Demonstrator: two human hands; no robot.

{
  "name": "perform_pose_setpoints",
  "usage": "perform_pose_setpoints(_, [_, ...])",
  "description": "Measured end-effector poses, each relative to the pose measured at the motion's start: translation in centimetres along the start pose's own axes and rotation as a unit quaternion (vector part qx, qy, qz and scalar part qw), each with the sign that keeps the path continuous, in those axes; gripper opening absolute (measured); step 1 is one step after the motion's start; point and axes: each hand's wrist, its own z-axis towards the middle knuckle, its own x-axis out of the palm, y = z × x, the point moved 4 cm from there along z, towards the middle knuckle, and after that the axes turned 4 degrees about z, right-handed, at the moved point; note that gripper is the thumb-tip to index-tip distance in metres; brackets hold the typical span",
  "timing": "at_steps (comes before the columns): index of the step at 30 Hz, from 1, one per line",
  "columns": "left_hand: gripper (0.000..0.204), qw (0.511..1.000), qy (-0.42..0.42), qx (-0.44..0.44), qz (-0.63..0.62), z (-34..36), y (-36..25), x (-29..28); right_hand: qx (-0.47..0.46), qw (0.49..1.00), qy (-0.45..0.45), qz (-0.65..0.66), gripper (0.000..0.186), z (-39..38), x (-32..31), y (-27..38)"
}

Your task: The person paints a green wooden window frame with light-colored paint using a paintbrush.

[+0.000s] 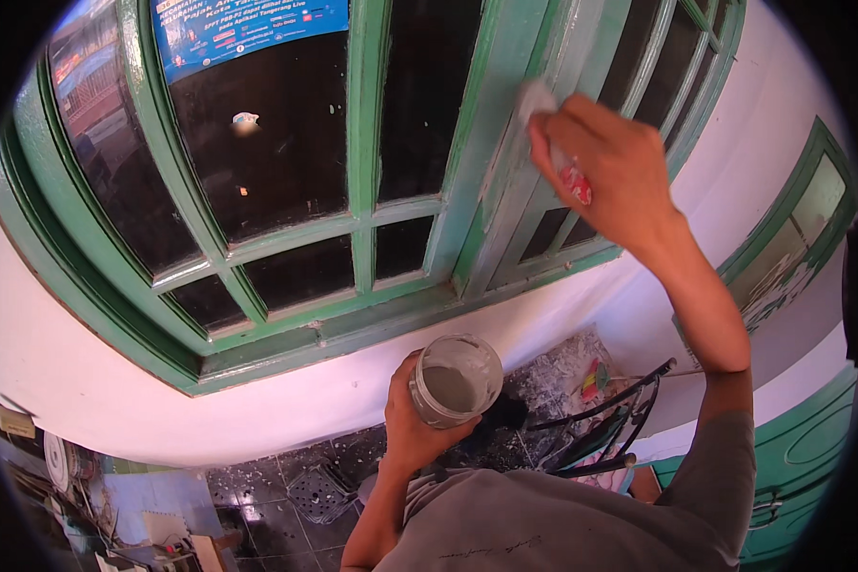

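My left hand (412,419) is wrapped round a clear plastic tub (483,355) that holds a grey, paint-like liquid. The tub is slightly tilted, with grey smears inside its rim. High on the right, my right hand (610,162) is closed on a whitish thing (536,100), blurred at its tip, with a red and white part showing below the fingers. Its kind I cannot make out. That tip is at the wide upright post (510,162) of the green window frame (362,253), where greyish coating covers part of the green.
A blue printed poster (257,33) is on the upper pane. Below the sill stands a white wall (286,419). A black metal rack or chair (629,410) stands at lower right, near a spattered tiled floor (267,496). Assorted items lie at lower left. A green-framed window (791,229) is far right.
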Motion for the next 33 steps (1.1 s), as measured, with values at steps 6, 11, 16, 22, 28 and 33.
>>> perform_pose_setpoints(6, [0.112,1.000,0.006,0.008,-0.002,-0.6,-0.7,0.7,-0.039,0.983,-0.044,-0.175,0.021,-0.3,0.0,-0.2])
perform_pose_setpoints(11, [0.113,1.000,0.004,0.004,0.001,-0.8,-0.7,-1.4,-0.051,0.987,0.053,-0.145,0.019,-5.2,5.4,3.7])
perform_pose_setpoints(16, [0.114,0.998,0.054,0.009,0.021,0.6,-0.5,-3.9,-0.007,0.983,0.164,-0.080,0.022,-9.8,9.5,7.4])
perform_pose_setpoints(22, [0.116,0.995,0.100,0.018,0.023,1.5,0.8,-6.7,0.132,0.964,0.213,0.092,0.012,-10.8,11.8,7.3])
perform_pose_setpoints(28, [0.117,0.991,0.128,0.029,0.013,1.8,2.2,-8.2,0.153,0.981,0.121,-0.016,0.007,-5.3,6.7,4.8])
perform_pose_setpoints(33, [0.116,0.988,0.150,0.033,0.009,2.2,2.0,-9.3,0.062,0.964,-0.110,-0.236,0.012,-0.3,2.3,4.8])
